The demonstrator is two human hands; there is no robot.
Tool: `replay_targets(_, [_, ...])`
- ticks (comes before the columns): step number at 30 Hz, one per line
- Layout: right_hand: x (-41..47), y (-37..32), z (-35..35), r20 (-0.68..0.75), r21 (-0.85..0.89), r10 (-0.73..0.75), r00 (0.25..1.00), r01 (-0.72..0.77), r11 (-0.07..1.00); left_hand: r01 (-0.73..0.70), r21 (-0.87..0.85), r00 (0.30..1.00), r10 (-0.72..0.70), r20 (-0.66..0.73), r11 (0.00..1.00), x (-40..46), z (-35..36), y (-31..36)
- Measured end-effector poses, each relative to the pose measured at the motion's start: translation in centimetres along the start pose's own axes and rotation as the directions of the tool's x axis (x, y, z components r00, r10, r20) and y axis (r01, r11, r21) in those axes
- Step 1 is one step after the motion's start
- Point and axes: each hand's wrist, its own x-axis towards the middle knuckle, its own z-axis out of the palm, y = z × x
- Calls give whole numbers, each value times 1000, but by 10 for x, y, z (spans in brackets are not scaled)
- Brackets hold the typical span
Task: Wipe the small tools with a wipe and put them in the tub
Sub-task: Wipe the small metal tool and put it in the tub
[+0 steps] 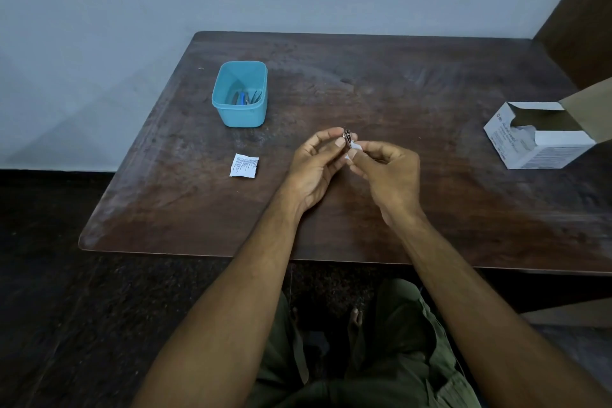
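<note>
- Teal tub, one, far left on the counter. Holds a few small tools; one has a blue handle, the rest are grey and overlap, so no exact count.
- One flat white sachet just in front of the tub, lying on the counter. Print on it too small to read.
- Left hand palm up above the counter centre, fingertips pinched on one small metal tool. Looks like a nail clipper; it's mostly hidden by the fingers, so not certain.
- Right hand curled, thumb and fingers closed on a white wipe pressed against the tool. Only a small scrap of the wipe shows.
- One open cardboard box far right, white sachets visible inside, count not readable. Its flap is cut off by the frame edge.
- Counter's right edge also runs out of frame.
</note>
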Motion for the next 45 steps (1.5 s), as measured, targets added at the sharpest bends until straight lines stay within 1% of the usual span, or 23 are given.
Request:
replay_targets(3, [-3,-2,1,15,68,45,999,-46,997,1,-3,1000,-1,13,1000,0,0,2])
replay_targets(6, [-2,-4,-2,73,-1,25,997,-25,1000,9,-39,1000,-9,11,999,-1,0,4])
replay_targets(8, [5,-8,-6,63,-73,-40,997,45,996,16,-67,1000,-16,10,998,-1,1,4])
replay_targets(9, [10,-11,-7,34,-130,-110,993,114,985,21,-83,1000,-21,6,996,-1,1,4])
replay_targets(10, [16,-14,-9,14,-213,-206,979,204,955,27,-96,1000,-27,2,995,0,1,4])
replay_targets(11, [22,-16,-10,25,-313,-311,950,303,900,32,-104,999,-32,-2,994,0,1,4])
replay_targets(13, [29,-19,-8,139,-480,-468,872,473,739,34,-105,999,-35,-9,994,0,2,4])
replay_targets(14, [31,-17,-6,211,-524,-492,845,523,672,34,-99,999,-35,-11,995,0,2,4])
replay_targets(16, [30,-13,-1,325,-577,-474,818,569,587,32,-93,999,-34,-18,995,0,2,4])
replay_targets(18, [25,-8,2,364,-610,-462,809,582,537,29,-105,999,-32,-25,994,0,2,5])
replay_targets(23, [14,-8,-4,399,-602,-503,766,633,487,32,-78,999,-34,-24,996,1,0,4])
replay_targets(27, [25,-17,2,354,-640,-479,803,582,503,14,-81,1000,-16,-23,997,0,3,4])
replay_targets(30, [20,-18,6,347,-640,-455,820,562,524,14,-90,999,-18,-36,996,0,3,4])
replay_targets(33, [4,-16,3,398,-618,-479,782,615,490,24,-96,998,-29,-53,995,1,2,5])
replay_targets(35, [0,-16,2,416,-615,-481,772,628,476,27,-105,998,-32,-48,994,1,1,5])
replay_targets(40, [19,-19,6,354,-666,-475,805,574,477,3,-102,998,-9,-58,995,1,3,3])
replay_targets(42, [17,-17,7,359,-663,-470,806,575,479,-2,-110,998,-6,-67,994,1,3,3])
replay_targets(45, [-2,-11,4,379,-626,-460,803,588,511,2,-133,998,-11,-69,991,3,0,4])
